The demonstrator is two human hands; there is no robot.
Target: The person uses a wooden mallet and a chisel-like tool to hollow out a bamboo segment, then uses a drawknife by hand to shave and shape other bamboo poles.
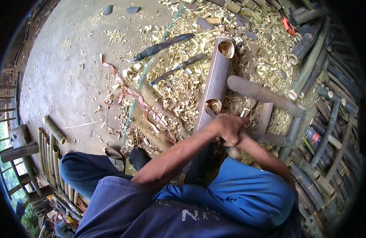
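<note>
My left hand (226,126) and my right hand (241,138) are close together, fingers closed, beside the near part of a thick bamboo pole (217,73). A small pale piece (245,112) sticks out just past them; what they grip is mostly hidden. Two holes are cut in the pole: the far hole (226,49) and the near hole (213,106), with curled shavings in the near one. A bamboo frame (266,94) of thinner lengths lies against the pole's right side. My legs are bent on either side of the pole's near end.
Shavings (171,101) cover the ground around the pole. To its left lie a large knife (163,46), a narrow long-handled tool (177,69) and a tangled pink tape (131,93). Bamboo poles (310,73) are piled on the right, with a plastic bottle (312,135) among them.
</note>
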